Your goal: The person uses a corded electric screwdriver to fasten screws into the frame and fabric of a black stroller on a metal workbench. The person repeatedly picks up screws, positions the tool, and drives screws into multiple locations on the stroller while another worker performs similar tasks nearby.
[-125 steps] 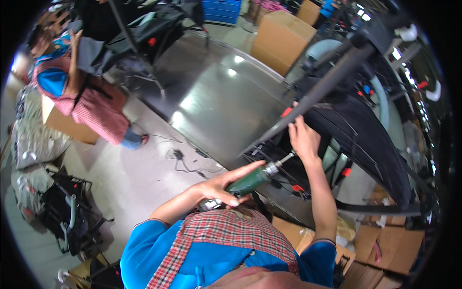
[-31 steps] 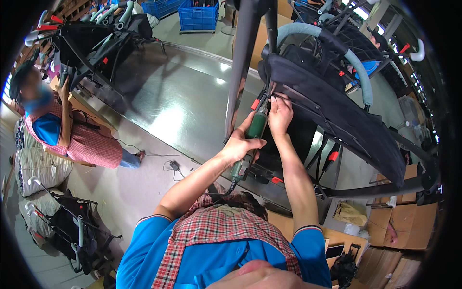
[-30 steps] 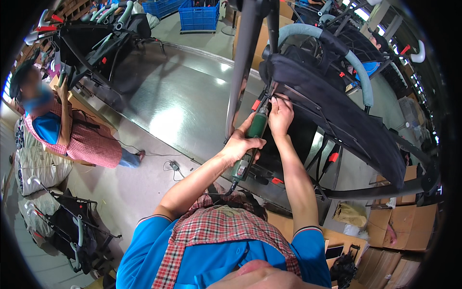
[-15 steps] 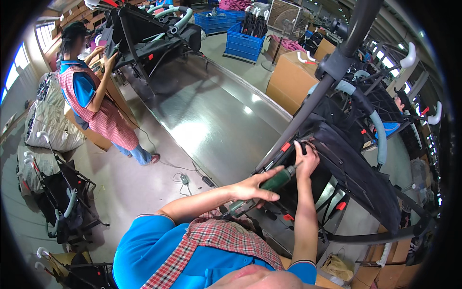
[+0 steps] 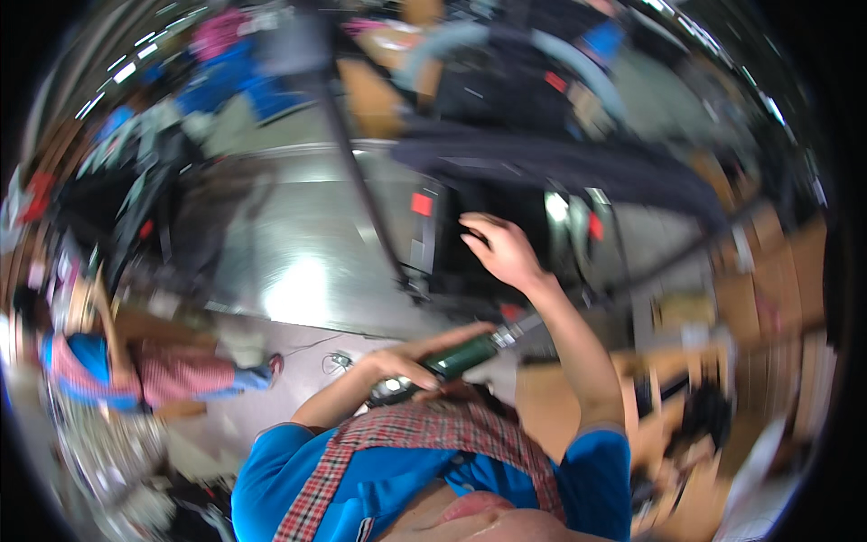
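My left hand [image 5: 406,369] is wrapped around a green electric screwdriver [image 5: 461,359], held close to my checked apron. The tool's silver front end points right, away from the work. In front of me stands a stroller with dark tubes [image 5: 357,181], black fabric [image 5: 488,271] and a red clip [image 5: 422,204]. Over the black fabric hovers my right hand [image 5: 510,256], thumb and forefinger apart, with nothing visible between them. Motion blur hides finer detail, and I cannot tell whether the fingertips touch the fabric.
A shiny metal worktable [image 5: 302,235] runs off to the left. Beyond its near edge a co-worker [image 5: 172,370] in a checked apron stands by another stroller [image 5: 126,194]. Cardboard boxes [image 5: 768,280] are stacked at the right, and blue crates [image 5: 230,90] sit at the back.
The whole view has swung round to the right. My left hand has drawn the electric screwdriver back from the stroller frame toward my body. My right hand has come off the tube by the red clip.
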